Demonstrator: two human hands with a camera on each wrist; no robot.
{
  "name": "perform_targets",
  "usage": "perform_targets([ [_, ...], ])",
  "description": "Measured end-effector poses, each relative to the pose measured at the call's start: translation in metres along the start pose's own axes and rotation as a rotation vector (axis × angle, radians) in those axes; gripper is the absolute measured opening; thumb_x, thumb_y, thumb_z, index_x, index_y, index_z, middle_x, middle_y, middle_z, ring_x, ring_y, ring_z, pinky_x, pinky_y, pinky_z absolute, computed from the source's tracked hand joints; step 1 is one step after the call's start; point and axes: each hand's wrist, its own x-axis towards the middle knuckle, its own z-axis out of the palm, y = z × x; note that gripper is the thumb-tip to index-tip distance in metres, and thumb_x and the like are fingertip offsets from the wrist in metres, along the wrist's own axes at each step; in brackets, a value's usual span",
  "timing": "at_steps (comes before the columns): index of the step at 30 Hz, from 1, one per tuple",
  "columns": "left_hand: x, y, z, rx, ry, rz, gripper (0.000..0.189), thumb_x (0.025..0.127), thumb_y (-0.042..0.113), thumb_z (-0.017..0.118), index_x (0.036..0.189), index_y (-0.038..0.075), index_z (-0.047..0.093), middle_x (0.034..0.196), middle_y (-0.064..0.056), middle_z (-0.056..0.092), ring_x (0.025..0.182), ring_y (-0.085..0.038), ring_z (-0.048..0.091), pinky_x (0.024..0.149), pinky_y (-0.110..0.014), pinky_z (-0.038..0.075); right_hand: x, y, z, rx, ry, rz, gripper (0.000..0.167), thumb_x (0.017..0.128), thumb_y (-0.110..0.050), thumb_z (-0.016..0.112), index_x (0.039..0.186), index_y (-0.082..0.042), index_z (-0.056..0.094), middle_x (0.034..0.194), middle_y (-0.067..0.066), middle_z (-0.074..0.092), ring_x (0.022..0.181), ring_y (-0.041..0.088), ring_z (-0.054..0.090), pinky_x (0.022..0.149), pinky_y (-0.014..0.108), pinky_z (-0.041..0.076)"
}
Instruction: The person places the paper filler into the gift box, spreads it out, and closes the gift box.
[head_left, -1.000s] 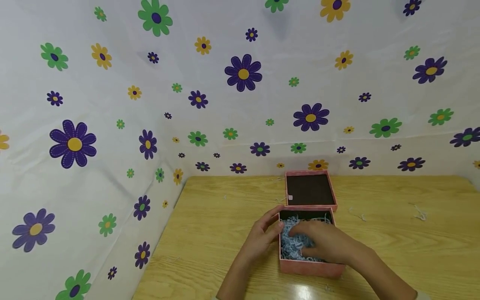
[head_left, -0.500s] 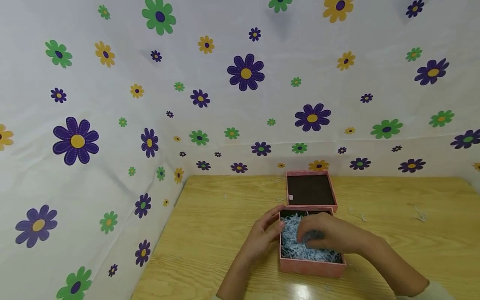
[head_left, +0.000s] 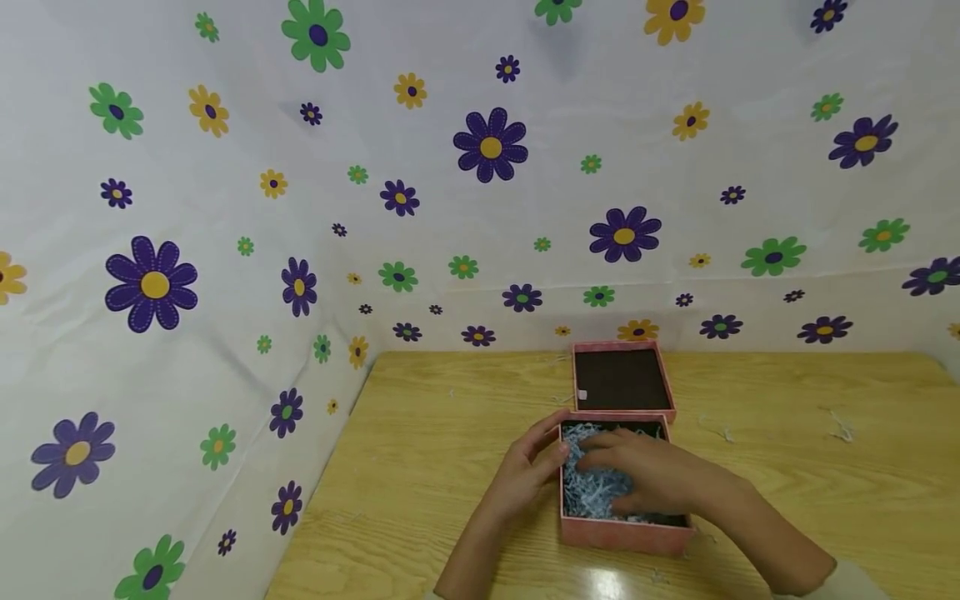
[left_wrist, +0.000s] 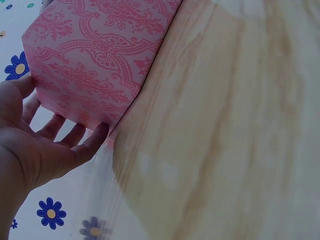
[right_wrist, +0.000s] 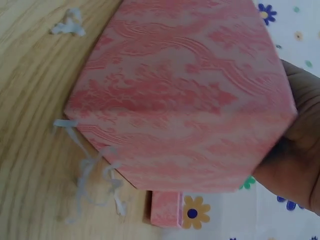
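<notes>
A pink patterned box (head_left: 626, 535) sits on the table, filled with pale blue shredded paper (head_left: 588, 493). My left hand (head_left: 527, 465) holds it at the back left, the thumb by the left rim. In the left wrist view the fingers (left_wrist: 95, 140) of that hand bend against the pink wall. Over the box, my right hand (head_left: 651, 473) reaches in with its fingers spread on the shreds. Whatever lies beneath its palm is hidden. The right wrist view shows only part of the right hand (right_wrist: 302, 145), behind the box wall.
Behind the box lies its lid (head_left: 621, 379), dark inside up, with a small white tag. Loose paper shreds (head_left: 842, 427) are scattered on the wooden table (head_left: 435, 475). A flower-print white cloth (head_left: 420, 242) rises at the back and left.
My right hand moved right over the shreds with thumb and fingers drawn together around something bluish, then back left with fingers spread. The left hand and box stayed put.
</notes>
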Motion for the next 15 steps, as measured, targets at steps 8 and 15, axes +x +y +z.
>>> perform_targets([
  [8, -0.003, 0.004, 0.0, 0.054, 0.012, -0.011, 0.05, 0.11, 0.025, 0.059, 0.159, 0.025, 0.05, 0.164, 0.005, 0.044, 0.154, -0.034, 0.037, 0.115, -0.05, 0.046, -0.027, 0.017, -0.033, 0.166, 0.283, -0.03, 0.038, 0.098, -0.025, 0.078, 0.135, -0.019, 0.07, 0.135, 0.001, 0.069, 0.119, 0.02, 0.067, 0.097, 0.045, 0.06],
  [15, 0.022, 0.002, -0.007, -0.039, 0.067, -0.088, 0.056, 0.114, 0.046, 0.042, 0.163, 0.019, 0.043, 0.169, -0.004, 0.039, 0.154, -0.029, 0.038, 0.122, -0.06, 0.033, -0.048, 0.047, -0.037, 0.341, 0.504, 0.268, 0.048, 0.112, -0.025, 0.056, 0.152, 0.001, 0.051, 0.148, 0.026, 0.058, 0.132, 0.05, 0.058, 0.102, 0.044, 0.057],
])
